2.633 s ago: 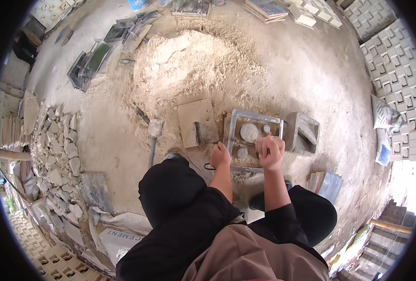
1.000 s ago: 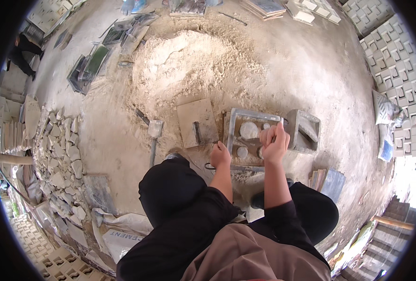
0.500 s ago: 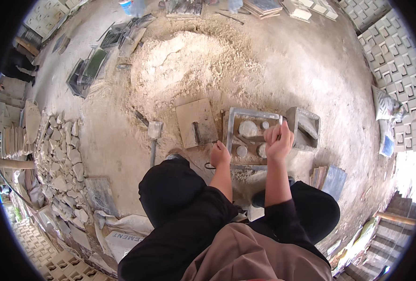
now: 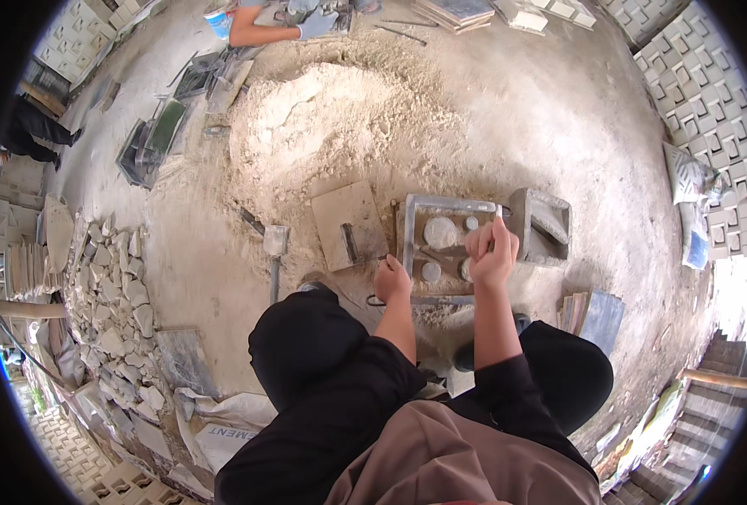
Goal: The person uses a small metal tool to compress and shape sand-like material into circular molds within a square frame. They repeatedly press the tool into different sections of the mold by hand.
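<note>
A rectangular grey metal mould frame point(image 4: 453, 204) lies on the ground in front of me, with several round pale discs point(image 4: 441, 232) inside it. My left hand point(image 4: 393, 279) is closed beside the frame's left edge, next to a flat square board point(image 4: 327, 220) with a dark handle point(image 4: 348, 242). Over the right side of the frame, my right hand point(image 4: 491, 251) is closed in a fist, hiding part of the rim and a disc. What either hand grips is hidden by the fingers. A short-headed hammer point(image 4: 276, 241) lies left of the board.
Beyond the board is a heap of pale powder point(image 4: 314, 114). A grey open box point(image 4: 521, 225) sits right of the frame. Broken rubble point(image 4: 108, 303) lies at left, stacked plates point(image 4: 596, 322) at right. At the far side, a co-worker's gloved hand point(image 4: 316, 25) is over a metal mould.
The co-worker's arm and gloved hand have come further into view at the top. My view has shifted slightly; both my hands stay closed at nearly the same places by the frame.
</note>
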